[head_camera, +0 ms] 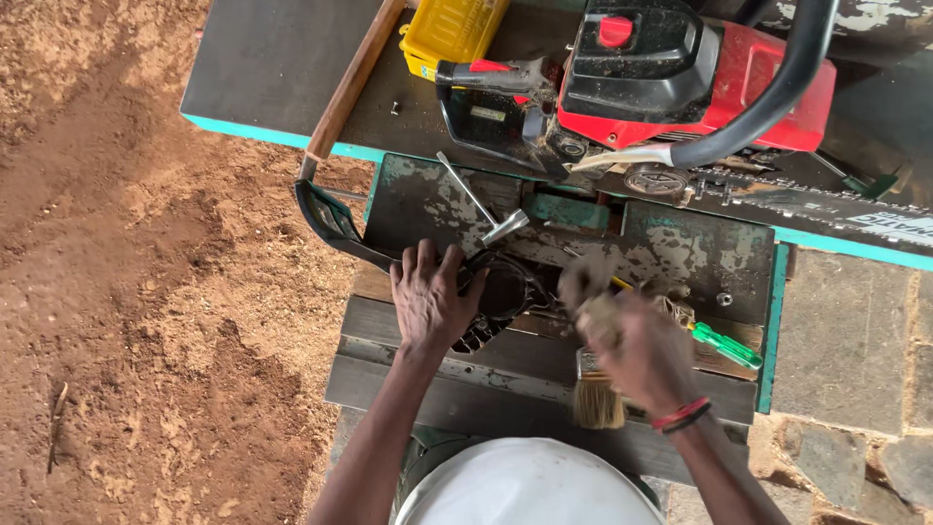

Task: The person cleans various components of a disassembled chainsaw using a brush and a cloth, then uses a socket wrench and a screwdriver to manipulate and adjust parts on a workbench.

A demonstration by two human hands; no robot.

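Blurred right hand (641, 345) hides the paintbrush (596, 394) handle.

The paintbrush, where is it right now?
In the head view, the paintbrush lies on the wooden bench at lower centre, just under the right hand, bristles pointing toward the person.

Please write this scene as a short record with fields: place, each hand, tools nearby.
place: worn wooden bench with flaking green paint, beside bare reddish soil
left hand: left hand pressed flat on a black plastic cover
right hand: right hand, blurred, gripping a paintbrush, bristles toward the camera
behind: red and black chainsaw, its guide bar pointing right
tools nearby: metal T-wrench; green-handled screwdriver; yellow box
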